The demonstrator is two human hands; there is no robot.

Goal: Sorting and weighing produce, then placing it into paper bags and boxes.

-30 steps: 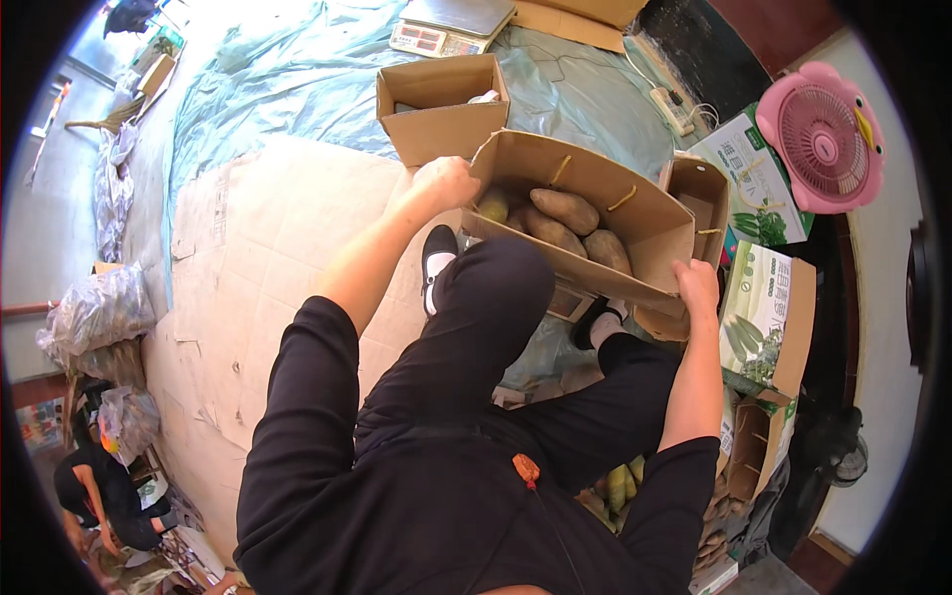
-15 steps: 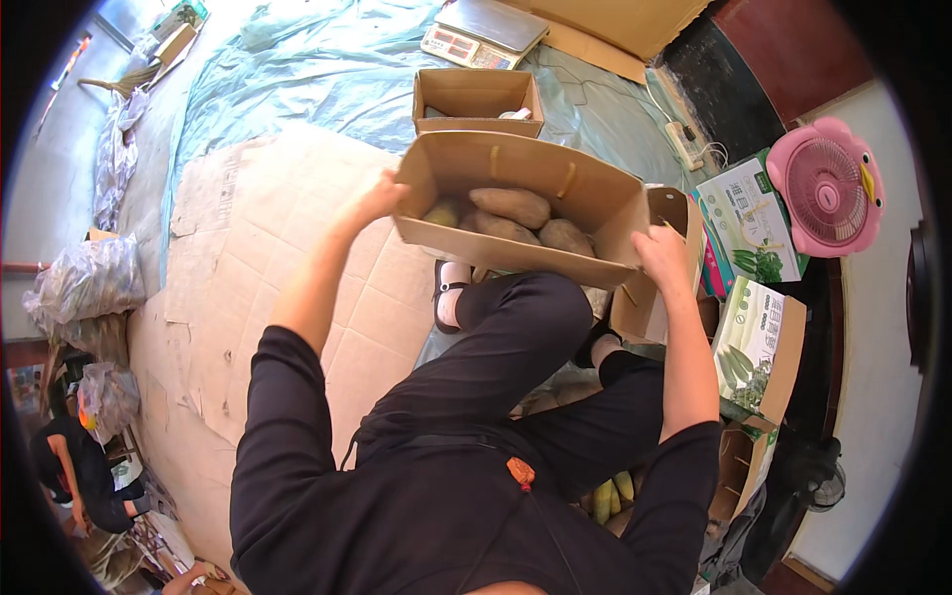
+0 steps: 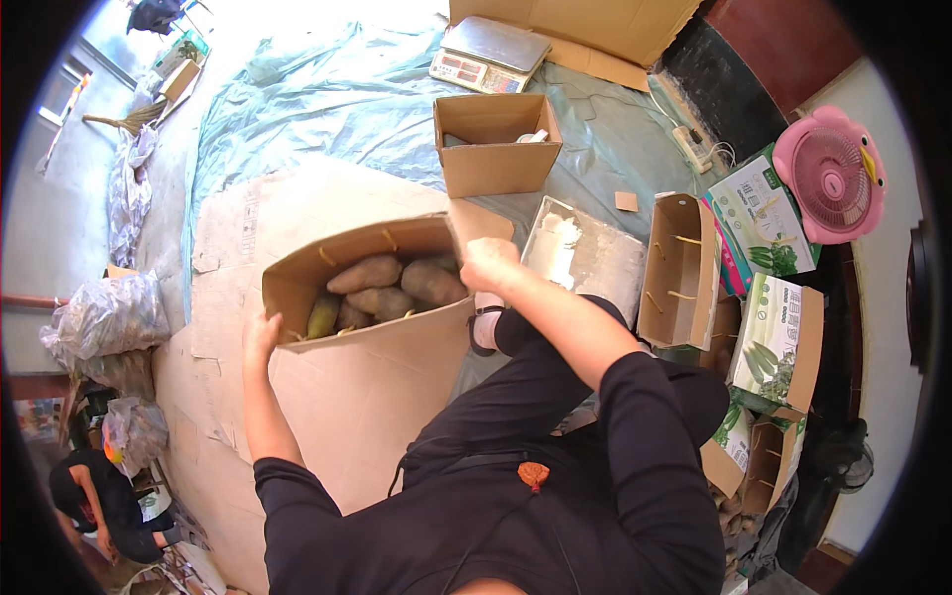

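An open cardboard box [image 3: 297, 279] with yellow rope handles is between my hands, to the left of my knees, over flattened cardboard. Several large brown tubers [image 3: 381, 302], much like sweet potatoes, lie inside it beside one greenish piece [image 3: 323, 315]. My left hand [image 3: 260, 337] is closed on the box's near left end. At the opposite end, my right hand [image 3: 488, 266] grips the right edge, its fingers wrapped over the cardboard. Whether the box bottom touches the cardboard underneath is hidden.
Flattened cardboard [image 3: 223, 297] covers the floor. A smaller box [image 3: 501, 174], a scale [image 3: 488, 55] and a flat whitish tray [image 3: 605, 253] are ahead. Right are an empty handled box [image 3: 679, 268], printed cartons [image 3: 764, 342] and a pink fan [image 3: 831, 183]. Another person [image 3: 99, 506] is at lower left.
Both hands have carried the box of tubers leftward and lower, from in front of my knees to over the flattened cardboard. The flat tray and empty handled box now show more fully.
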